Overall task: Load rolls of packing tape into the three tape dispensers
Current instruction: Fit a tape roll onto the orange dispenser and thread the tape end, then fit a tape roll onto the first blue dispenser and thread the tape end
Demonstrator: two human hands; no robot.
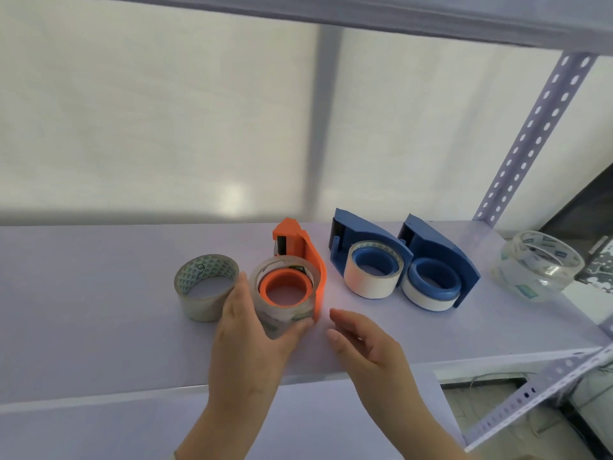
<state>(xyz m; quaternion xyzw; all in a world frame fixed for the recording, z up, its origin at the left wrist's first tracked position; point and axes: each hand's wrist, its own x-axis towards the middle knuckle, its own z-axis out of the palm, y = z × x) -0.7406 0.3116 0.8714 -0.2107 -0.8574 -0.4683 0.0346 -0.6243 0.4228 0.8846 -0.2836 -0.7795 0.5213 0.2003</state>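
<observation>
An orange tape dispenser [308,257] lies on the pale shelf [99,293] with a clear tape roll [282,313] around its orange hub. My left hand [245,336] grips that roll from the front and left. My right hand [361,340] hovers just to the right of it, fingers apart, holding nothing. Two blue dispensers stand to the right: the nearer blue dispenser [361,234] holds a white roll [371,283], and the far blue dispenser [441,247] holds another white roll [428,300]. A loose clear roll [205,290] sits left of my left hand.
A stack of clear tape rolls [537,263] stands at the shelf's right end. A perforated metal upright [534,134] rises at the back right, and a perforated rail [530,393] edges the shelf's front right. A white wall panel backs the shelf.
</observation>
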